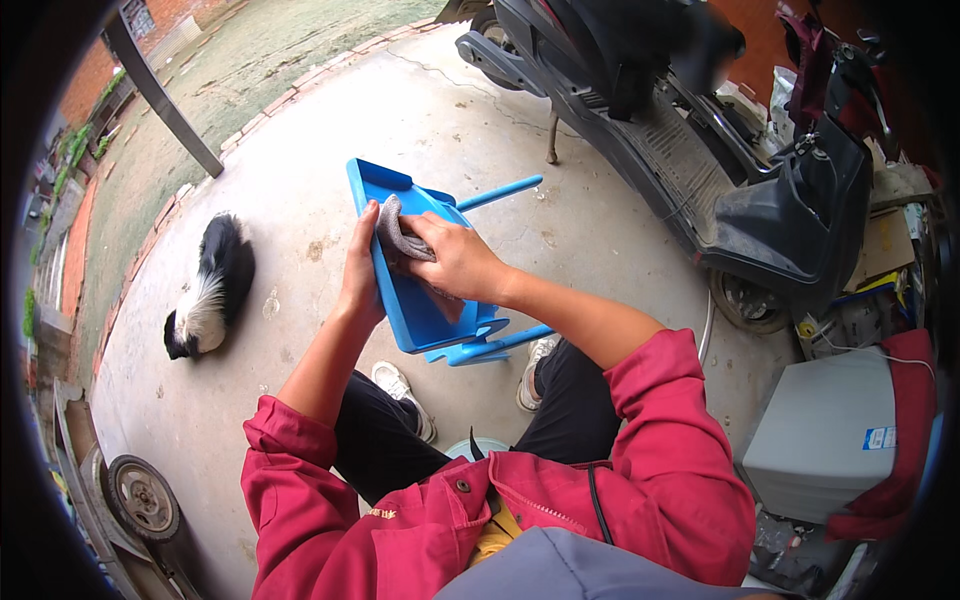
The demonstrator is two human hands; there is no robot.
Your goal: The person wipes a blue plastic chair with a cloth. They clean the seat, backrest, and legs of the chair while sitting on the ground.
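Note:
A small piece of blue plastic furniture (pixel 411 304) with rod-like legs, perhaps a chair or stool, is held up tilted in front of me. My left hand (pixel 361 274) grips its left edge, thumb along the rim. A folded grey cloth (pixel 399 231) is in my right hand (pixel 463 259), pressed against the blue panel's inner face. Part of that panel is hidden behind the right hand. Two legs stick out to the right, one above and one below my right forearm.
A black and white dog (pixel 214 289) is on the concrete floor (pixel 300 195) at left. A dark scooter (pixel 675 150) stands at upper right. Nearer on the right is a pale grey box (pixel 817 427) with red cloth (pixel 907 405). A spare wheel (pixel 142 497) lies lower left; a post (pixel 161 97) rises behind.

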